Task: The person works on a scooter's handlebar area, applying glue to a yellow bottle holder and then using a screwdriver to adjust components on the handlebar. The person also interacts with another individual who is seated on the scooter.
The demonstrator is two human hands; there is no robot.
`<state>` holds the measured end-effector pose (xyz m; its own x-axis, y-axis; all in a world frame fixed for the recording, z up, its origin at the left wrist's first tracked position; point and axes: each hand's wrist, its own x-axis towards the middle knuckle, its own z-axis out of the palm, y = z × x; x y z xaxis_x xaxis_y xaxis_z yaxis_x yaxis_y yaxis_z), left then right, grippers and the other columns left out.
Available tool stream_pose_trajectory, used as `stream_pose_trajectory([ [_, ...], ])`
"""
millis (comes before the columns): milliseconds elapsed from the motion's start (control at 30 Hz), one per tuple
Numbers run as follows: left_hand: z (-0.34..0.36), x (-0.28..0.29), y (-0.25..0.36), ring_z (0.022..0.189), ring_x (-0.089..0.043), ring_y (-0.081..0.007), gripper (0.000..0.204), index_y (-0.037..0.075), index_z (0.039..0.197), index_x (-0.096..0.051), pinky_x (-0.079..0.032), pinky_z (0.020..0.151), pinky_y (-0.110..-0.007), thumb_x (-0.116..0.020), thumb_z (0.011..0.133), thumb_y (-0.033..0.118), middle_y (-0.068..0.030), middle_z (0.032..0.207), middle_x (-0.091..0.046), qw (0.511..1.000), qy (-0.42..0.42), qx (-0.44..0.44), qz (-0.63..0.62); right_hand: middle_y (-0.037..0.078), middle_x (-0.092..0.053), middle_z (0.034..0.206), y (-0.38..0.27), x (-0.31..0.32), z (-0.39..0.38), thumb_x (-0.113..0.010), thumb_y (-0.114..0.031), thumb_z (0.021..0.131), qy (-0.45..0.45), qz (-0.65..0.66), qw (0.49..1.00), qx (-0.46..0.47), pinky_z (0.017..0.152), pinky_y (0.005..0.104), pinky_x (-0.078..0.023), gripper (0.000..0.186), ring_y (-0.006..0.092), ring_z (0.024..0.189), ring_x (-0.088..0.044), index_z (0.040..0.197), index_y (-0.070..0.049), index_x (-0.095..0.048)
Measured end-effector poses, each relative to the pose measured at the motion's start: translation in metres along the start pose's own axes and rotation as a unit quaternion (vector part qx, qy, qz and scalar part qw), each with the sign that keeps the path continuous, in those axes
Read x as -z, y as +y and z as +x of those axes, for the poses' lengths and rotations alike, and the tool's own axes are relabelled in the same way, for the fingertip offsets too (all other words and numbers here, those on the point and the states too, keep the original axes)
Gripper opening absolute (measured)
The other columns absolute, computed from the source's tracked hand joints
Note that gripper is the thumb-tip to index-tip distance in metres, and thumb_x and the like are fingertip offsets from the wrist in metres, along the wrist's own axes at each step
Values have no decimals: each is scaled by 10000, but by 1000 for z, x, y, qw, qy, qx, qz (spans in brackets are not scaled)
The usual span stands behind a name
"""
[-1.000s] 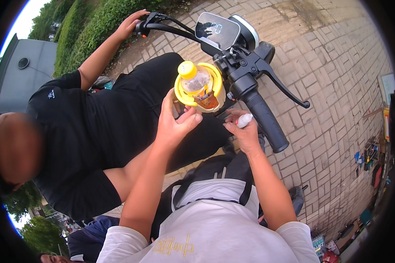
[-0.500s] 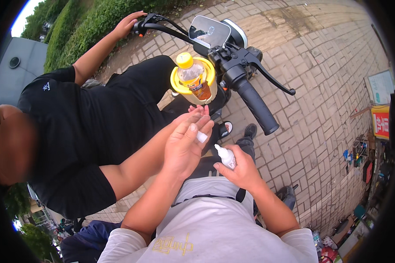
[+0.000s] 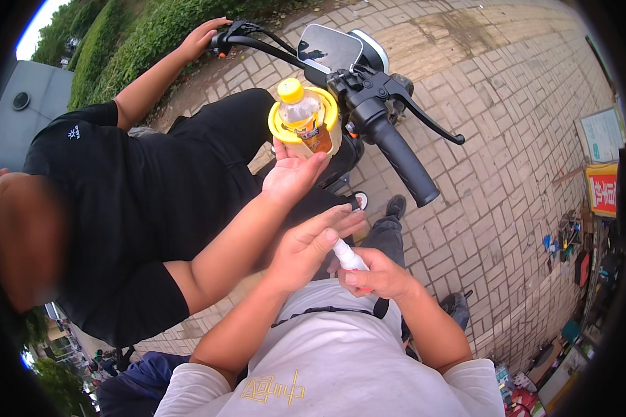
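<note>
OK so from where I'm standing, closest up is a white shirt (image 3: 355, 354), and just past it two bare hands over a little white bottle (image 3: 352, 260). The right hand (image 3: 379, 272) has a proper grip on it, fingers curled round the body, thumb across. Bottle's tilted: long axis runs slantwise, lower end lost in the right palm, narrow top pointing up-left at the left hand (image 3: 302, 254). That one's half open, fingers pretty much straight, thumb bent in at the bottle's top; can't tell if it's pinching or just touching. A bit further out, somebody in black (image 3: 139, 167) has their near hand (image 3: 292, 179) palm up against a yellow-rimmed holder (image 3: 298, 150) with a drink (image 3: 305, 115) in it. Right beside that is the black handlebar (image 3: 403, 156) with a lever (image 3: 428, 121) and screen (image 3: 329, 47), their far hand (image 3: 205, 36) at the other end. Then brick paving (image 3: 487, 104) and a hedge (image 3: 125, 62).
</note>
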<state>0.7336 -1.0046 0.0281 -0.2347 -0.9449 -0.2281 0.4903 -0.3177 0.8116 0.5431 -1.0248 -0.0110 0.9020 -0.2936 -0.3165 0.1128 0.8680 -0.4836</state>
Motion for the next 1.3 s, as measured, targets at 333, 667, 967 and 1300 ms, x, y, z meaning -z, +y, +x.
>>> stream_pose_trajectory([
  [333,0,-7,3,805,-631,-139,272,-41,1176,-639,-529,688,-275,-650,943,99,-125,1035,-697,980,116,67,146,25,-560,759,2,7,0,-685,-193,882,60,-205,968,132,593,250,-420,332,85,637,-505,1125,13,-591],
  [667,2,-1,-3,919,-645,-150,350,-35,1246,-584,-539,765,-271,-669,912,26,-136,1076,-689,985,104,85,108,3,-565,783,4,15,-8,-688,-149,866,71,-230,966,93,593,235,-412,302,65,643,-498,1115,7,-614],
  [967,-1,-23,1,1043,-656,-220,351,-55,1277,-552,-517,964,-362,-620,954,66,-145,1066,-693,995,86,-27,52,2,-569,816,7,15,-11,-677,-173,858,-5,-127,991,30,586,230,-402,343,67,650,-497,1146,0,-605],
  [1300,-7,-22,27,894,-647,-135,326,-33,1276,-594,-522,811,-286,-555,1005,144,-114,1115,-686,972,-112,75,194,52,-601,848,7,23,-20,-681,-213,793,-203,39,978,-10,666,248,-425,393,95,740,-531,1107,9,-596],
])
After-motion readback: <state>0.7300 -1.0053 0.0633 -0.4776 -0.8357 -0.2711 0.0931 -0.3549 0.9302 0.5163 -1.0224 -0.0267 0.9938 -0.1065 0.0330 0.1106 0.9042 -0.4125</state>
